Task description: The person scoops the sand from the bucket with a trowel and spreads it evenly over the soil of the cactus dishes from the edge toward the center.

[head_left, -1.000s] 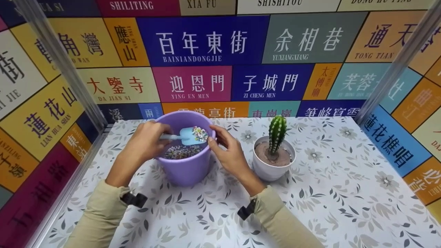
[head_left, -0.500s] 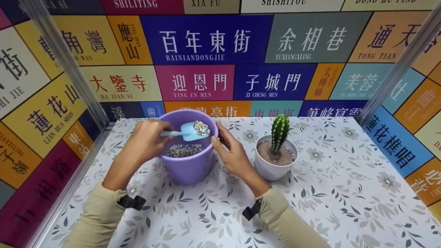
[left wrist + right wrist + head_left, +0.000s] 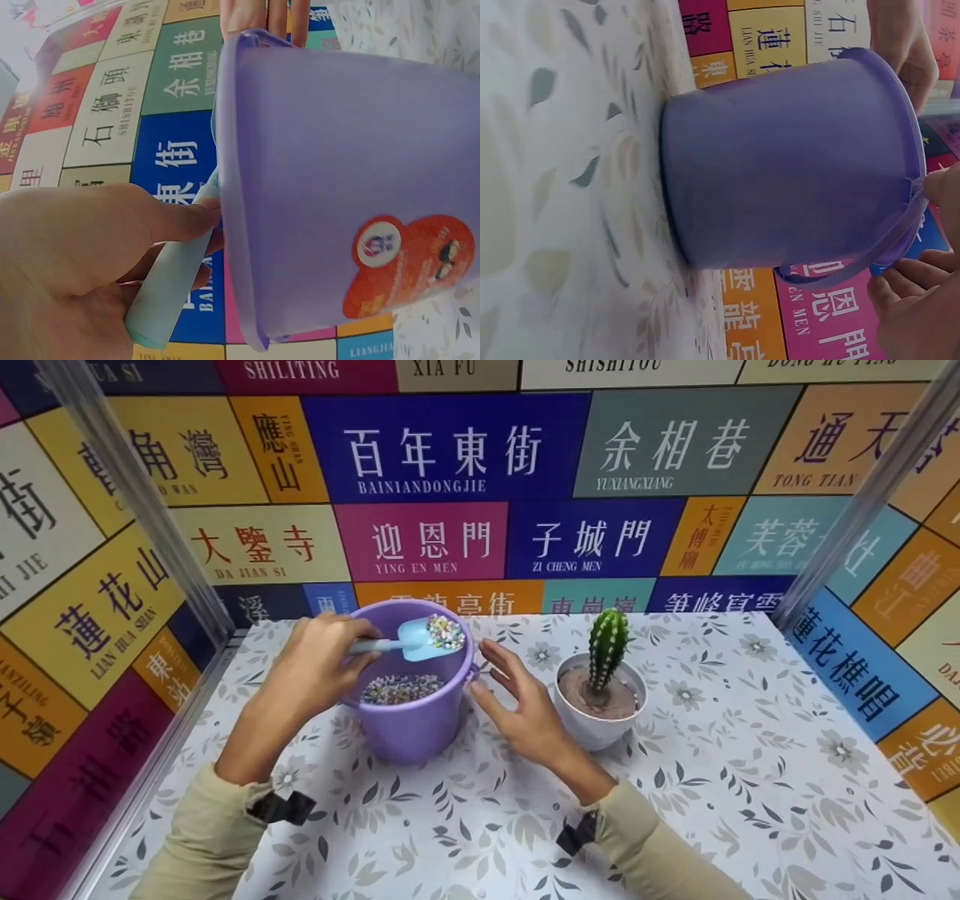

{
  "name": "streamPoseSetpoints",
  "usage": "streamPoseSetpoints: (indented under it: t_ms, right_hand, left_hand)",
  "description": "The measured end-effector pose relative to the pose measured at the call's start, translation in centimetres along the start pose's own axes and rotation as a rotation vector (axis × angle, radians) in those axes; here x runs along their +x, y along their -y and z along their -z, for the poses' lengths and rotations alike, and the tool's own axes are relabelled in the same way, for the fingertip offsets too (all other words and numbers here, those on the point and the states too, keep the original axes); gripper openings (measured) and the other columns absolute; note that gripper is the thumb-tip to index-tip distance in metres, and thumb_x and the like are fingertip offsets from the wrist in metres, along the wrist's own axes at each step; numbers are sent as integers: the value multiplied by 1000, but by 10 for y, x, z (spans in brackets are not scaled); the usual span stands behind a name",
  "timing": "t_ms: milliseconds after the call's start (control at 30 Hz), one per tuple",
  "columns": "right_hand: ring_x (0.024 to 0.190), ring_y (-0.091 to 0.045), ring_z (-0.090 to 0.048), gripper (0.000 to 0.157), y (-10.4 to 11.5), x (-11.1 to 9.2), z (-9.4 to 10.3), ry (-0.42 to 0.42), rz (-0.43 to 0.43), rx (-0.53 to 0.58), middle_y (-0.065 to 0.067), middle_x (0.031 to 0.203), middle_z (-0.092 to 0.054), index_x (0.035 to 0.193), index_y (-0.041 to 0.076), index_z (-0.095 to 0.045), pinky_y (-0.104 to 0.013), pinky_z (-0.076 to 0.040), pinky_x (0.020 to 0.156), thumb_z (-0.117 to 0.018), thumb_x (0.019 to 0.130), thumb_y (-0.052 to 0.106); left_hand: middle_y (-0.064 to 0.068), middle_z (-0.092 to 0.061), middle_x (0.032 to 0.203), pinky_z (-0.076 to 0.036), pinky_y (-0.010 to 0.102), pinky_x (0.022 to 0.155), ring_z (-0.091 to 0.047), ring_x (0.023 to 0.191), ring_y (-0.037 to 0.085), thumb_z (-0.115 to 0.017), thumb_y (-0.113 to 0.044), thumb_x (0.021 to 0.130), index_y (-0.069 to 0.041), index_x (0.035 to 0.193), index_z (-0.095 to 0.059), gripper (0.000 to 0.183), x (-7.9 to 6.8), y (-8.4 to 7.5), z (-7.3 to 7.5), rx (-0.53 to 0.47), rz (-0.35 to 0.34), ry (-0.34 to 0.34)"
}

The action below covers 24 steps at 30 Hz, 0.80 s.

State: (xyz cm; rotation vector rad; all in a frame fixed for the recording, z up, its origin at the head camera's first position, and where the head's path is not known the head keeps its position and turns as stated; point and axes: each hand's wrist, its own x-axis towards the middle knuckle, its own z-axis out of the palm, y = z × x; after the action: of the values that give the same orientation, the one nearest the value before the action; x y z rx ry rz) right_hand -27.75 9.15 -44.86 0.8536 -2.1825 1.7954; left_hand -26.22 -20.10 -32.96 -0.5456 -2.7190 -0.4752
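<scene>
My left hand (image 3: 307, 667) grips the handle of a small light blue shovel (image 3: 416, 643) above a purple bucket (image 3: 409, 735). Coloured pebbles (image 3: 446, 631) lie on the shovel's blade. More mixed pebbles (image 3: 401, 690) cover the bottom inside the bucket. In the left wrist view, thumb and fingers close round the shovel handle (image 3: 172, 281) beside the rim; the bucket wall hides most of the blade. My right hand (image 3: 525, 712) is at the bucket's right side, fingers spread and lightly bent. The bucket's bail handle (image 3: 874, 259) hangs down there; whether the thumb touches the rim I cannot tell.
A cactus (image 3: 609, 649) in a white pot (image 3: 596, 731) stands close to the right of my right hand. Under everything lies a leaf-patterned tablecloth (image 3: 750, 810). Colourful sign panels (image 3: 442, 450) rise behind the table, with clear vertical posts at the corners.
My right hand has let go of the bucket rim and moved right, its fingers spreading. The loaded shovel has risen slightly and shifted right. The bucket stays in its place.
</scene>
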Motion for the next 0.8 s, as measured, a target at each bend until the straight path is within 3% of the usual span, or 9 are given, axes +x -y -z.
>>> streamPoseSetpoints:
  t_ms: [167, 400, 600, 700, 800]
  right_hand:
    - [155, -22, -50, 58, 3, -19, 17, -7, 97, -62, -3, 164, -53, 161, 11, -47, -42, -45, 125, -68, 108, 19]
    - [135, -29, -67, 45, 2, -40, 57, -52, 347, -148, -14, 144, -70, 145, 3, -64, -40, -56, 112, -68, 101, -6]
    - [96, -21, -75, 31, -6, -49, 98, -263, 478, -209, -24, 109, -77, 118, -7, -74, -24, -61, 89, -65, 91, -17]
    - [93, -18, -72, 20, -13, -51, 115, -398, 474, -200, -27, 99, -74, 107, -12, -73, -21, -58, 88, -62, 91, -17]
    - [96, -16, -70, 15, -21, -52, 129, -496, 435, -208, -29, 98, -71, 105, -15, -70, -23, -55, 91, -60, 93, -15]
  left_hand:
    - [12, -83, 107, -49, 59, 97, -69, 100, 37, -83, -13, 94, -7, 114, -82, 21, 2, -10, 0, -6, -13, -1]
    - [12, -82, 110, -52, 58, 99, -72, 105, 36, -84, -15, 94, -7, 114, -81, 22, 10, -27, -7, -22, -56, -4]
    - [10, -81, 105, -52, 56, 104, -73, 102, 33, -84, -19, 95, -7, 113, -81, 22, 17, -41, -17, -26, -110, -10]
    - [10, -81, 102, -53, 53, 98, -71, 97, 32, -84, -19, 95, -7, 112, -81, 20, 20, -47, -22, -34, -134, -12]
    - [9, -80, 101, -53, 51, 96, -69, 96, 31, -83, -19, 96, -8, 111, -81, 19, 23, -53, -26, -44, -143, -1]
